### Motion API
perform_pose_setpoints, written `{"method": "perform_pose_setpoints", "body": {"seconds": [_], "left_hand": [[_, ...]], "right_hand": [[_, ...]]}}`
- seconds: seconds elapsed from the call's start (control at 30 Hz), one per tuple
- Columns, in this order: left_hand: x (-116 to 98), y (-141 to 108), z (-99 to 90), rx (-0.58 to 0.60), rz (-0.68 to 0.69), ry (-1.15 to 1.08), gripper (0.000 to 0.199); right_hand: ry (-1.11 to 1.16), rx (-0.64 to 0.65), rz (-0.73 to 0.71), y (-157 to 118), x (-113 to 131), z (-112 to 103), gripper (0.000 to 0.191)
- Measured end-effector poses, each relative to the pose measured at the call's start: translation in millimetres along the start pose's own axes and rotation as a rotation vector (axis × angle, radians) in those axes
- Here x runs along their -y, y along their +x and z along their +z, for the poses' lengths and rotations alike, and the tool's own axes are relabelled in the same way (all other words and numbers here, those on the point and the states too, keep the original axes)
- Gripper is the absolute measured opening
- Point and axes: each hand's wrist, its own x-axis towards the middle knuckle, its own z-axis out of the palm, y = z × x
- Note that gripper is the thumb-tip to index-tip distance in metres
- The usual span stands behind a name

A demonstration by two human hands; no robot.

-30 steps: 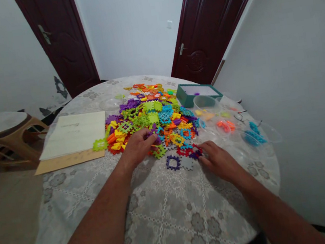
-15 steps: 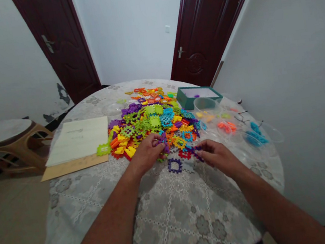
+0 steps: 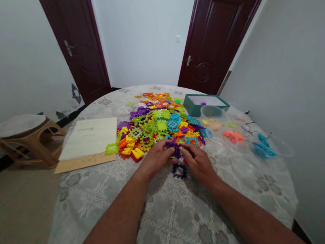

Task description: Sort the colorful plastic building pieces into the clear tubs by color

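Pinching purple interlocking pieces [image 3: 175, 148] in the grip of our left hand [image 3: 159, 156] and right hand [image 3: 199, 163], we seem to steady them from both sides over the worktop [image 3: 165, 219]; a dark purple square frame [image 3: 174, 172] lies nearer us, within reach.

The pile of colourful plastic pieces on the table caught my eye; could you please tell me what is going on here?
A person's left hand and right hand meet in front of the heaped, multicoloured plastic pieces, fingers on purple notched plastic pieces. Whether those are joined is too small to tell. A dark purple square plastic frame lies on the patterned tablecloth just below the hands.
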Motion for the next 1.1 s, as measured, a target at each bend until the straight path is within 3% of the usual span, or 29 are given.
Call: {"method": "perform_pose_setpoints", "body": {"seconds": [0.07,0.17,0.27,0.33,0.9,1.1], "left_hand": [[-1,1,-0.9,-0.046,0.004,-0.032,0.023],[-5,2,-4.0,-0.144,0.012,-0.064,0.024],[-6,3,-7.0,-0.203,0.004,-0.07,0.025],[-5,4,-8.3,-0.211,0.0,-0.057,0.027],[-2,5,-9.4,-0.202,-0.037,-0.05,0.028],[3,7,-11.7,-0.222,-0.028,-0.048,0.034]], "right_hand": [[-0.143,0.047,-0.111,-5,0,-9,0.029],[-0.39,0.279,-0.226,-11,6,-17,0.02],[-0.581,0.51,-0.259,-15,16,-18,0.016],[-0.644,0.575,-0.274,-16,21,-17,0.014],[-0.713,0.592,-0.279,-16,19,-3,0.012],[-0.599,0.461,-0.306,-18,15,-3,0.015]]}}
